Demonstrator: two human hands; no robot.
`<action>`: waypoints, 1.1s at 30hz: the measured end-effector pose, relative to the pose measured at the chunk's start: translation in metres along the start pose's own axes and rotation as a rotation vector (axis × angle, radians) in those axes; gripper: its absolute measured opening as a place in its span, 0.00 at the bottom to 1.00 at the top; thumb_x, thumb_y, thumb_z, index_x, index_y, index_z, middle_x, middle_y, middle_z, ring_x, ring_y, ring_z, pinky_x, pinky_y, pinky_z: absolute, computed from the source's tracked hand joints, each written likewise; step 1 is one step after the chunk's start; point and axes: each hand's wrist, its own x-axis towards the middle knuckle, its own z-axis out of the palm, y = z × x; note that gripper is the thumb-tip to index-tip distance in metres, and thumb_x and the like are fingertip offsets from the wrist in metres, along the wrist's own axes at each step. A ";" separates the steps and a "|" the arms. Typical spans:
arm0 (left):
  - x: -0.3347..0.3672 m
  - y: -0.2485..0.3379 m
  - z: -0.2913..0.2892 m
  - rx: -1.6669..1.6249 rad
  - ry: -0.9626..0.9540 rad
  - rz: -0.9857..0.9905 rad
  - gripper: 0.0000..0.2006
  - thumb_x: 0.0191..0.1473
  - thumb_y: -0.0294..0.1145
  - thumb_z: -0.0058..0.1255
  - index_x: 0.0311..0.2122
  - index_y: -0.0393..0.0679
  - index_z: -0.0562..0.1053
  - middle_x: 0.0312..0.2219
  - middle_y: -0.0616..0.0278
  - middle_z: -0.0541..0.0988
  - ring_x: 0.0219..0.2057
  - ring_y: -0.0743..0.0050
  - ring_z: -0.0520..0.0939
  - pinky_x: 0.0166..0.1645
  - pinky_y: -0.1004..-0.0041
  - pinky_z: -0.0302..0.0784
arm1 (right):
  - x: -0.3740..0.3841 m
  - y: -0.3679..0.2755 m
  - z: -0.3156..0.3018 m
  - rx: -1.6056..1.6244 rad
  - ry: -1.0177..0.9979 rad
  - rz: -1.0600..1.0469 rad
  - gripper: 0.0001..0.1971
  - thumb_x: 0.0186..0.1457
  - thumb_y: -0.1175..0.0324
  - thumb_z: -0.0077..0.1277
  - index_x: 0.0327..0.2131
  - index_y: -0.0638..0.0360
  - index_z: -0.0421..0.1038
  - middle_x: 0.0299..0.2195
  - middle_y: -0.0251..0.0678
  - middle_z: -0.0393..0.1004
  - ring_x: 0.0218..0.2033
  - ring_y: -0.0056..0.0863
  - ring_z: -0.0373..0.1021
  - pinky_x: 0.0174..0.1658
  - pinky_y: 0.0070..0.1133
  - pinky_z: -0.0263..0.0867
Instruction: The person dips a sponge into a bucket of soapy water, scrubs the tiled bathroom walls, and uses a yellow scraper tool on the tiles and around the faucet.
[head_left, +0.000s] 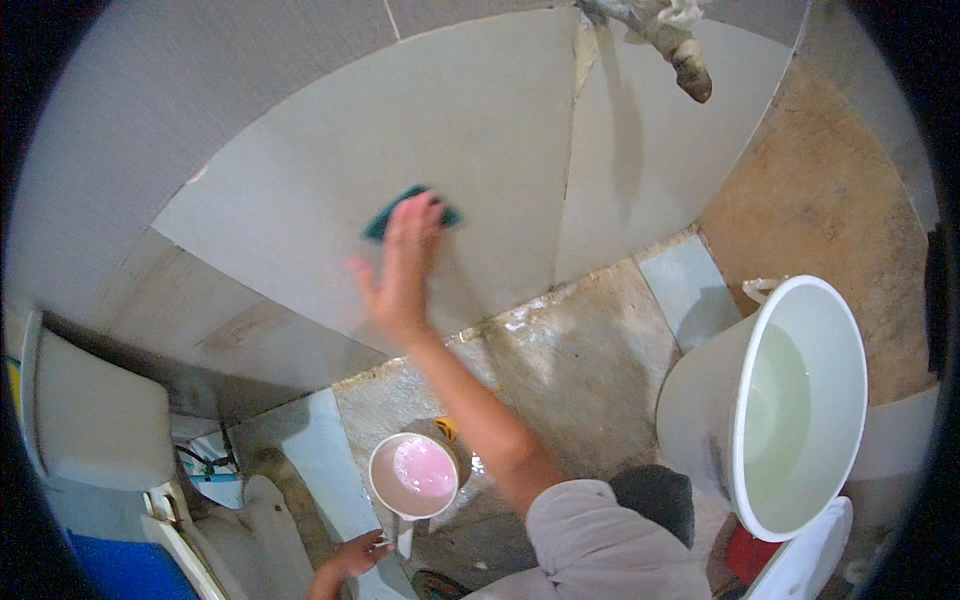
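Against the pale wall panel (pixel 480 120), my right hand (pixel 402 265) presses a dark green scouring pad (pixel 376 226), its fingers over it and slightly blurred. My right arm reaches up across the middle of the view. Lower down is a white dipper (pixel 385 495) with pink, foamy liquid (pixel 424 467) inside; its handle points toward me. Just left of that handle, my left hand (pixel 352 558) has its fingers loosely bent, with a small gap between thumb and fingers. I cannot tell whether the fingertips touch the handle.
A large white bucket (pixel 690 400) of cloudy water stands at the right, beside a white lid (pixel 810 560) and something red (pixel 748 555). On the left is a toilet with its tank (pixel 105 420). A worn tap (pixel 690 70) juts from the wall above. The tiled floor (pixel 560 350) looks wet.
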 end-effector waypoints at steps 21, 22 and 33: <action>0.148 -0.060 0.049 -0.369 -0.230 0.193 0.37 0.46 0.63 0.41 0.56 0.47 0.56 0.46 0.55 0.69 0.43 0.63 0.73 0.46 0.66 0.67 | 0.130 -0.008 -0.048 -0.182 0.119 -0.068 0.43 0.50 0.46 0.40 0.58 0.65 0.34 0.60 0.53 0.26 0.61 0.48 0.25 0.59 0.43 0.26; 0.146 -0.052 0.049 -0.363 -0.235 0.198 0.37 0.46 0.63 0.41 0.56 0.47 0.56 0.46 0.55 0.69 0.43 0.63 0.73 0.46 0.66 0.67 | 0.093 -0.015 -0.027 -0.226 0.029 -0.171 0.43 0.50 0.46 0.40 0.58 0.66 0.34 0.59 0.53 0.27 0.61 0.48 0.25 0.58 0.43 0.26; 0.127 -0.012 0.061 -1.020 -0.133 0.236 0.30 0.50 0.51 0.46 0.49 0.37 0.56 0.29 0.59 0.70 0.24 0.74 0.74 0.24 0.73 0.73 | 0.162 -0.035 -0.072 -0.200 0.076 -0.005 0.39 0.53 0.51 0.39 0.58 0.66 0.33 0.60 0.52 0.29 0.61 0.46 0.26 0.59 0.42 0.26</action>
